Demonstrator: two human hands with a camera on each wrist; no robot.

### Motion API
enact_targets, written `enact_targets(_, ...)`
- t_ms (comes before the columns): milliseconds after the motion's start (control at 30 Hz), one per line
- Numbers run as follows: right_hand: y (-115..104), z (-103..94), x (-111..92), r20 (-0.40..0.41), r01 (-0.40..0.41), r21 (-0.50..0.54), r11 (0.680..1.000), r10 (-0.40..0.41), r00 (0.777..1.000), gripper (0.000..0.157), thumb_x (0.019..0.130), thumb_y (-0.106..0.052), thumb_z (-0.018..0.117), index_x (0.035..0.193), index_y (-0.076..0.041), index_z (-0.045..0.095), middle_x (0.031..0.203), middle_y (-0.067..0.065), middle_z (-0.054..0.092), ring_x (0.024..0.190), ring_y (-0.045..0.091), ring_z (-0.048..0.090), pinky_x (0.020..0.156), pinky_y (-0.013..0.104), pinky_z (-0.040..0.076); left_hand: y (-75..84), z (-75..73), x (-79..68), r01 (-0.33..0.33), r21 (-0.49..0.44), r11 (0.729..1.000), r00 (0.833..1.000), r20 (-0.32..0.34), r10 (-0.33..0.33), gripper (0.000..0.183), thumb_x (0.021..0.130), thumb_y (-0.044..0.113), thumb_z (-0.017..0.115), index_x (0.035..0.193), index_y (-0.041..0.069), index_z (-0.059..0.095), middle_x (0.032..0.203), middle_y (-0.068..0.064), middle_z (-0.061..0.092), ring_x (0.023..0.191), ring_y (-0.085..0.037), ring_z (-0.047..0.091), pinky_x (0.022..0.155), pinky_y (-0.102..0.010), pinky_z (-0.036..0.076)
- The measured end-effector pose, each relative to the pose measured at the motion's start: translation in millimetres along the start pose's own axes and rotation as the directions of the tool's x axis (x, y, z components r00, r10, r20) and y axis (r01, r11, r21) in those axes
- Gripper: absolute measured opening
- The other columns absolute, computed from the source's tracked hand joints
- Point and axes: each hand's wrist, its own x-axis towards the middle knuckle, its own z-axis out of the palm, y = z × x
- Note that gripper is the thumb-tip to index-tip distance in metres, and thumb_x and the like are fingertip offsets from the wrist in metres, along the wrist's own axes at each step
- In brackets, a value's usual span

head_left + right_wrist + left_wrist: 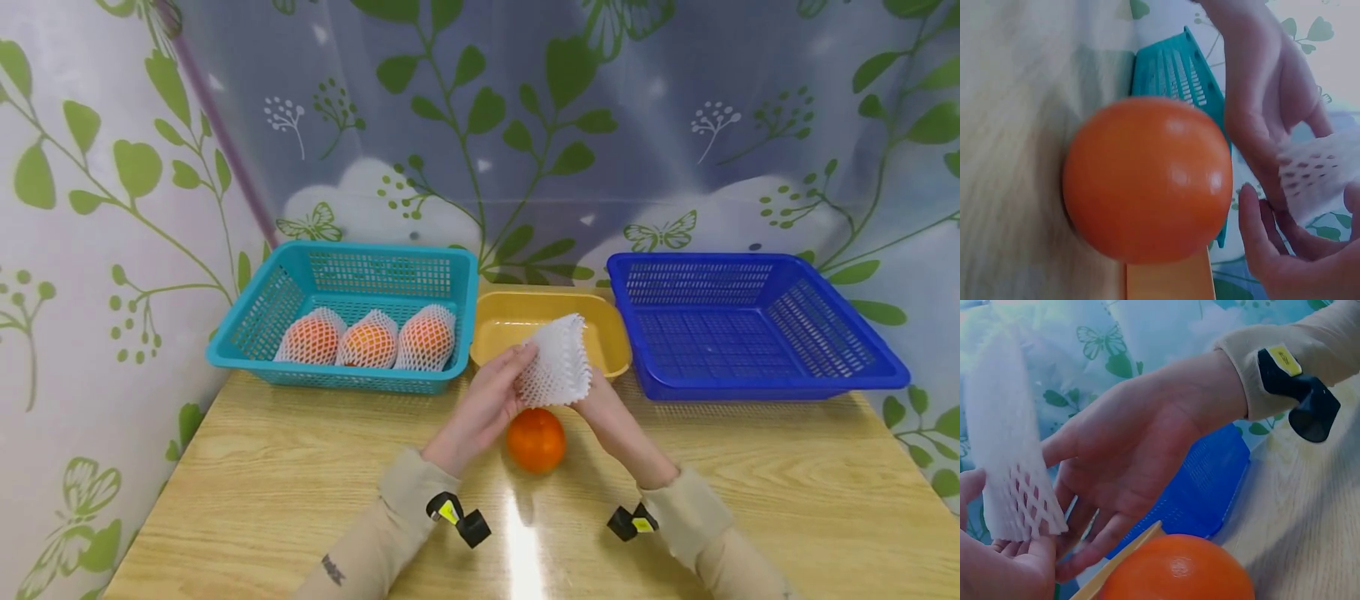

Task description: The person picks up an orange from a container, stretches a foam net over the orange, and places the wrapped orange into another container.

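A white foam net sleeve (557, 363) is held up between both hands over the front of the yellow tray. My left hand (491, 400) grips its left side, thumb on top and fingers underneath. At the lower right edge, my right hand (602, 408) has its thumb against the net, its fingers mostly hidden behind in the head view. The right palm (1141, 425) shows from the left wrist, with fingers reaching below the net's mesh end. Just under the hands, a bare orange (536, 441) sits on the wooden table.
The teal basket (345, 377) at left carries three net-wrapped fruits (367, 342) along its front. Between the baskets stands the yellow tray (611, 333). A blue basket (757, 385) is at right, and a patterned curtain (480, 125) hangs behind the wooden table (300, 467).
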Motion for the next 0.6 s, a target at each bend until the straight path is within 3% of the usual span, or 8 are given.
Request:
enact_targets(133, 0.4, 1.3, -2.3, -0.026, 0.033, 0.047, 0.998, -0.032, 0.999, 0.036, 0.104, -0.011, 0.052, 0.135, 0.007, 0.054, 0.123, 0.004, 0.063, 0.107, 0.007, 0.059, 0.09, 0.022, 0.051, -1.9, -0.8, -3.6, 0.008, 0.064, 0.998, 1.0, 0.016, -0.009, 0.043, 0.109, 0.021, 0.048, 0.143, -0.005, 0.046, 0.123, -0.007, 0.06, 0.107, -0.012, 0.06, 0.094, -0.024, 0.053)
enact_targets(233, 1.1, 0.5, -4.5, -0.06, 0.031, 0.193, 0.981, -0.02, 0.998, 0.024, 0.103, -0.007, 0.054, 0.125, 0.001, 0.056, 0.118, -0.001, 0.064, 0.108, 0.007, 0.061, 0.091, 0.022, 0.053, -3.4, -3.3, -6.0, 0.017, 0.086, 0.996, 1.0, 0.009, -0.018, 0.042, 0.109, 0.017, 0.047, 0.144, -0.007, 0.046, 0.126, -0.01, 0.061, 0.106, -0.011, 0.063, 0.095, -0.025, 0.054)
enact_targets(367, 4.0, -3.5, -6.7, 0.01, -0.016, 0.415, 0.91, 0.013, 1.0, 0.014, 0.107, -0.01, 0.05, 0.115, -0.01, 0.062, 0.11, -0.004, 0.068, 0.105, 0.009, 0.063, 0.095, 0.024, 0.053, -5.0, -7.3, -7.3, 0.054, 0.079, 0.995, 0.998, 0.007, -0.055, 0.041, 0.11, 0.017, 0.044, 0.144, -0.006, 0.046, 0.122, -0.008, 0.064, 0.101, -0.01, 0.066, 0.09, -0.024, 0.056)
enact_targets(467, 5.9, -7.3, -8.5, 0.071, -0.065, 0.531, 0.845, 0.033, 0.997, 0.023, 0.109, -0.015, 0.046, 0.108, -0.015, 0.069, 0.107, -0.004, 0.071, 0.102, 0.009, 0.065, 0.096, 0.024, 0.052, -5.3, -10.0, -8.3, 0.076, 0.034, 0.997, 0.997, 0.014, -0.076, 0.042, 0.11, 0.021, 0.043, 0.142, -0.006, 0.046, 0.116, -0.003, 0.065, 0.098, -0.009, 0.066, 0.087, -0.023, 0.056)
enact_targets(600, 8.4, -10.2, -12.7, 0.054, -0.067, 0.629, 0.774, 0.043, 0.998, 0.029, 0.11, -0.019, 0.045, 0.102, -0.017, 0.072, 0.1, -0.004, 0.071, 0.094, 0.009, 0.067, 0.09, 0.022, 0.055, -5.5, -13.5, -10.3, 0.102, -0.058, 0.993, 0.995, 0.023, -0.101, 0.041, 0.111, 0.024, 0.043, 0.142, -0.003, 0.047, 0.113, 0.0, 0.066, 0.098, -0.008, 0.066, 0.086, -0.021, 0.055)
